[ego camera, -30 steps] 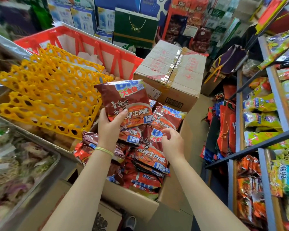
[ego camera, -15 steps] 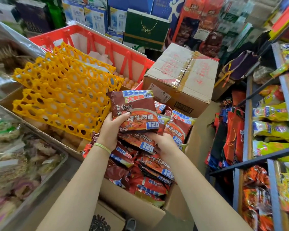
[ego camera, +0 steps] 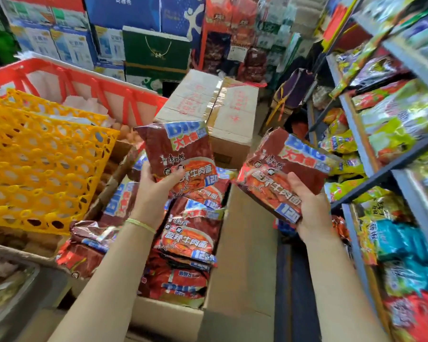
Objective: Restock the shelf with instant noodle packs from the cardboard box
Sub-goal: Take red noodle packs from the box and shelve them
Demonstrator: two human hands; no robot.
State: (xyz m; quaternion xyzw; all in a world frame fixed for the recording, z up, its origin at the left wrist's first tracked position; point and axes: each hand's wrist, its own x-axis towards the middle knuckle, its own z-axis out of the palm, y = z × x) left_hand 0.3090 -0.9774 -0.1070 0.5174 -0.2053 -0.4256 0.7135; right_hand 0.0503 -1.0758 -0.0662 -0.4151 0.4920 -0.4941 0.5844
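We hold one noodle pack [ego camera: 181, 156] upright in our left hand [ego camera: 156, 191] above the cardboard box [ego camera: 235, 255], a second pack [ego camera: 279, 174] gripped in our right hand [ego camera: 309, 206], tilted toward the shelf [ego camera: 356, 134] beside yellow trays [ego camera: 42, 164].

yellow egg trays [ego camera: 42, 166] beside a red crate [ego camera: 89, 82]; sealed carton [ego camera: 208, 107] behind.
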